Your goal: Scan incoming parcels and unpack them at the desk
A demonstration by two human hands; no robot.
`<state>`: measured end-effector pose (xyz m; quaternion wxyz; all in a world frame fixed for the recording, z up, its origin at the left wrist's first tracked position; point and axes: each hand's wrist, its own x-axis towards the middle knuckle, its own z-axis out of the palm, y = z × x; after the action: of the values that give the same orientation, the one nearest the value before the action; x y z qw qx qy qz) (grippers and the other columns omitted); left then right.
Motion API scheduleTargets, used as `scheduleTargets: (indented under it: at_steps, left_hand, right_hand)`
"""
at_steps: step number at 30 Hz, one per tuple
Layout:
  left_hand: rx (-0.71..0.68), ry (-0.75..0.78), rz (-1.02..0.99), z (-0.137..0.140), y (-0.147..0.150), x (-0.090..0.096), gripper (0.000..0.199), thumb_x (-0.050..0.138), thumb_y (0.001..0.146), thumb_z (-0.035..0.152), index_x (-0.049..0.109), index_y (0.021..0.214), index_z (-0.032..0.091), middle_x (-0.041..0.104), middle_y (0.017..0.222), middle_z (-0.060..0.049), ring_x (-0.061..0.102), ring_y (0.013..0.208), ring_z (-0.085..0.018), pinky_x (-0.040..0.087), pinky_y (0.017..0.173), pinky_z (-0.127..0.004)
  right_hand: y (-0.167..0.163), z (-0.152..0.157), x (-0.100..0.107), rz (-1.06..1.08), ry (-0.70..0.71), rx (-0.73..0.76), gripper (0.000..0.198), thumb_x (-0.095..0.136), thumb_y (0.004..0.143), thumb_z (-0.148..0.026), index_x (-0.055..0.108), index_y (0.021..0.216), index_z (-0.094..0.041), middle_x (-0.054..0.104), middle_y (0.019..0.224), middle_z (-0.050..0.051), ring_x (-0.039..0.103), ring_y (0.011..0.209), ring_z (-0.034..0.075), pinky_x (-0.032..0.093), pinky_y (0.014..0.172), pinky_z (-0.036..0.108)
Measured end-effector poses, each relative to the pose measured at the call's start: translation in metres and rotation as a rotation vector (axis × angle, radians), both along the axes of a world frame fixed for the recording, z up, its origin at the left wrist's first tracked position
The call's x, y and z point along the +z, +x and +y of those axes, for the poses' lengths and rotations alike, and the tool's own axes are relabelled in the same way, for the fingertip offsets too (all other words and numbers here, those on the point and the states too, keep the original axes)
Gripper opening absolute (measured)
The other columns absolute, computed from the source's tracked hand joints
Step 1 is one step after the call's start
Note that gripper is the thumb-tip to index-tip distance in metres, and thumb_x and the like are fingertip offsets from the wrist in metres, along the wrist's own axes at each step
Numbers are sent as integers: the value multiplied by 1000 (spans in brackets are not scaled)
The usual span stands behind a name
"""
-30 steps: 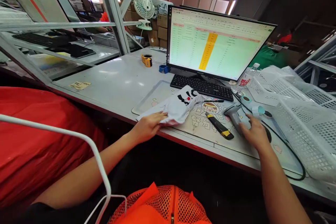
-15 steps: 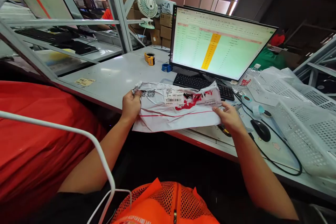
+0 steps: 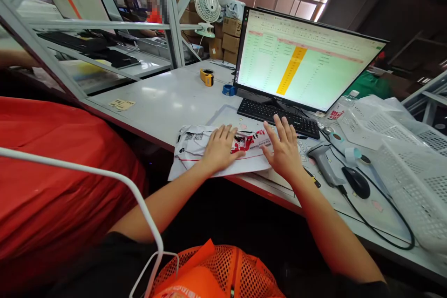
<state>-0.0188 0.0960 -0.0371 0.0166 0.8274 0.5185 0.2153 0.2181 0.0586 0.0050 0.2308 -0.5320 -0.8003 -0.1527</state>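
Note:
A white mailer bag [image 3: 190,149] with red and black print lies on the front edge of the table. My left hand [image 3: 220,149] rests flat on its middle, fingers spread, covering the label area. Over the bag's right end is my right hand [image 3: 283,146], open with fingers apart; whether it touches the bag I cannot tell. Neither hand grips anything. Just right of that hand lie a grey barcode scanner [image 3: 324,164] and a small black and yellow cutter [image 3: 312,177].
Behind the bag are a black keyboard [image 3: 277,116] and a monitor [image 3: 303,63]. A black mouse [image 3: 356,181], its cable and white plastic baskets [image 3: 412,186] occupy the right. Tape rolls [image 3: 207,77] sit toward the back. A white metal bar [image 3: 104,174] crosses the lower left, before a red sack [image 3: 63,163].
The mailer bag, held up by both hands before, now lies on the table. Both hands have let go and opened; the left has moved right onto the bag. The scanner has come into sight.

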Motion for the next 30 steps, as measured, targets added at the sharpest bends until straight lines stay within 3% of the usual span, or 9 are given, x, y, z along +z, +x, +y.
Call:
scheduleTargets:
  at_steps: [2, 5, 9, 14, 18, 20, 23, 26, 30]
  left_hand:
    - [-67, -10, 118, 2, 10, -13, 98, 69, 92, 67, 36, 166, 12, 25, 176, -17, 21, 164, -37, 15, 135, -54]
    - [-189, -5, 194, 12, 8, -23, 104, 63, 92, 75, 31, 169, 13, 18, 178, -15, 14, 166, -33, 8, 136, -52]
    - [-214, -83, 220, 23, -13, -23, 111, 56, 89, 84, 30, 169, 13, 17, 178, -13, 12, 167, -32, 4, 136, -51]
    - [79, -223, 168, 26, -41, -25, 125, 53, 83, 91, 20, 171, 8, 13, 178, -15, 9, 167, -34, 4, 136, -54]
    - [99, -251, 130, 24, -48, -26, 128, 57, 81, 90, 18, 171, 9, 13, 178, -15, 6, 167, -35, 3, 136, -55]
    - [91, -247, 114, 23, -46, -26, 129, 61, 79, 89, 19, 171, 9, 13, 178, -16, 6, 167, -37, 2, 136, -56]
    - [64, -218, 100, 21, -37, -26, 131, 62, 78, 88, 18, 171, 8, 12, 179, -16, 4, 167, -37, 0, 136, -54]
    - [-17, -208, 96, 19, -17, -26, 131, 60, 79, 89, 15, 172, 8, 9, 179, -16, 3, 167, -37, -1, 136, -52]
    - [-112, -234, 89, 17, 11, -27, 136, 60, 76, 91, 12, 172, 8, 7, 179, -15, 1, 167, -36, -2, 136, -53]
  right_hand:
    - [-9, 6, -3, -62, -101, 90, 57, 48, 107, -31, 48, 162, -21, 28, 176, 8, 18, 165, 30, 17, 133, 56]
    - [-15, 16, -23, -159, -376, 177, 55, 37, 110, -32, 48, 163, -20, 35, 174, 6, 27, 163, 26, 20, 134, 50]
    - [-12, 19, -58, -149, -646, 54, 74, 39, 109, -54, 29, 171, -15, 22, 177, 7, 17, 165, 32, 19, 134, 55]
    - [-7, 9, -73, -27, -720, -23, 88, 41, 104, -68, 22, 173, -15, 14, 179, 7, 6, 167, 32, 9, 134, 58]
    - [27, -1, -51, 155, -620, 8, 75, 53, 100, -58, 47, 162, -15, 44, 168, 14, 39, 157, 32, 29, 130, 53]
    - [65, -9, -36, 254, -407, -204, 67, 51, 101, -53, 54, 155, -13, 58, 156, 19, 55, 144, 34, 40, 124, 52]
    - [125, -22, -21, 220, -215, -679, 76, 53, 99, -55, 49, 155, -4, 58, 149, 29, 57, 137, 43, 44, 116, 57]
    - [159, -28, -23, 117, -412, -926, 86, 58, 95, -58, 42, 159, -2, 60, 142, 33, 60, 131, 49, 49, 107, 60]
    - [162, -19, -36, 89, -510, -977, 73, 56, 97, -45, 46, 152, 2, 64, 134, 34, 65, 126, 45, 52, 103, 54]
